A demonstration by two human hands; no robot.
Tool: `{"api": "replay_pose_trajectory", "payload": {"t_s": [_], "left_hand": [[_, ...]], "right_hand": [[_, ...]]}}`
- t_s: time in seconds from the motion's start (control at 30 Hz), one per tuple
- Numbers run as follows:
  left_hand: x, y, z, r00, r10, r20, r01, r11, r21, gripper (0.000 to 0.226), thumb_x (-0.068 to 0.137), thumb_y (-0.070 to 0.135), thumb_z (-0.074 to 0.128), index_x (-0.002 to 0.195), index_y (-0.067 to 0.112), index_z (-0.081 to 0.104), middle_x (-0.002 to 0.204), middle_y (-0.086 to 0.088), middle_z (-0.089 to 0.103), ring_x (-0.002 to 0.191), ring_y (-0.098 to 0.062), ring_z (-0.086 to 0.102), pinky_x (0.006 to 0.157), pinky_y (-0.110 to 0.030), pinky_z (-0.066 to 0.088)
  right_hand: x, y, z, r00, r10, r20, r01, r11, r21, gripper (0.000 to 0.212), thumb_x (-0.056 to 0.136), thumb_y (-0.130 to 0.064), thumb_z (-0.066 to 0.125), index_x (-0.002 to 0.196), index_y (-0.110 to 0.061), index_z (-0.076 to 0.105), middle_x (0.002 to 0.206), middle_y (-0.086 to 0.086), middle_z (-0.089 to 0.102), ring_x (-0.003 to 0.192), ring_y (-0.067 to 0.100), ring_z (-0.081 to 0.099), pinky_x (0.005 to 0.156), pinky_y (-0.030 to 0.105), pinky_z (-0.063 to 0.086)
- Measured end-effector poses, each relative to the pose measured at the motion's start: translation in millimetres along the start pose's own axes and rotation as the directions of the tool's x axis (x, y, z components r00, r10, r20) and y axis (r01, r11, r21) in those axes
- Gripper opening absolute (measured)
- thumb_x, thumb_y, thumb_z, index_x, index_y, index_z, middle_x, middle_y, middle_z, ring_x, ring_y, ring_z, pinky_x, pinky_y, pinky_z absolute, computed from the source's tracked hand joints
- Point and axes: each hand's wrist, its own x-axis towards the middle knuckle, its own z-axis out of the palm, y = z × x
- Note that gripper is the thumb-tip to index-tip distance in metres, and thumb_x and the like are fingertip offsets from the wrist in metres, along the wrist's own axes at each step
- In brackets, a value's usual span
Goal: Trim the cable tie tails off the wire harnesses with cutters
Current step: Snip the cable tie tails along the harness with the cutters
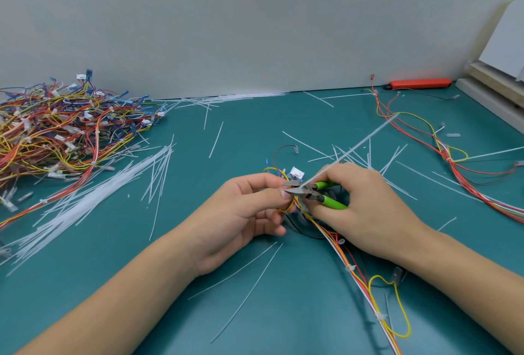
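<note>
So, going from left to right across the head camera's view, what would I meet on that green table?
Pile of wire harnesses → bundle of white cable ties → left hand → green-handled cutters → right hand → loose harness at the far right.

the left hand (243,213) pinches a wire harness (334,238) while the right hand (365,207) grips green-handled cutters (314,193), blades apparently parted around a long white cable tie tail (354,146) above the teal table (226,283).
</note>
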Motion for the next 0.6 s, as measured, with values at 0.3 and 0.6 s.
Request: {"api": "replay_pose_trajectory", "payload": {"t_s": [0.3,0.6], "left_hand": [[0.0,1.0,0.0,1.0,0.0,0.011,0.0,1.0,-0.011,0.003,0.089,0.015,0.07,0.091,0.016,0.072,0.085,-0.007,0.067,0.065,-0.014,0.053,0.066,-0.028,0.055],[0.1,0.6,-0.3,1.0,-0.002,-0.002,0.002,1.0,-0.008,0.006,0.088,0.014,0.07,0.093,0.014,0.074,0.084,-0.008,0.067,0.064,-0.014,0.053,0.065,-0.028,0.056]], "right_hand": [[-0.1,-2.4,-0.7,1.0,0.018,-0.001,-0.018,0.999,0.029,0.031,0.077,-0.056,0.07,0.076,-0.025,0.069,0.071,-0.003,0.065,0.074,0.015,0.059,0.071,0.039,0.049],[0.9,-2.7,0.2,1.0,0.024,0.012,-0.025,0.995,0.095,0.019,0.079,-0.044,0.072,0.097,-0.037,0.075,0.094,-0.017,0.073,0.093,0.01,0.068,0.083,0.039,0.054]]}}
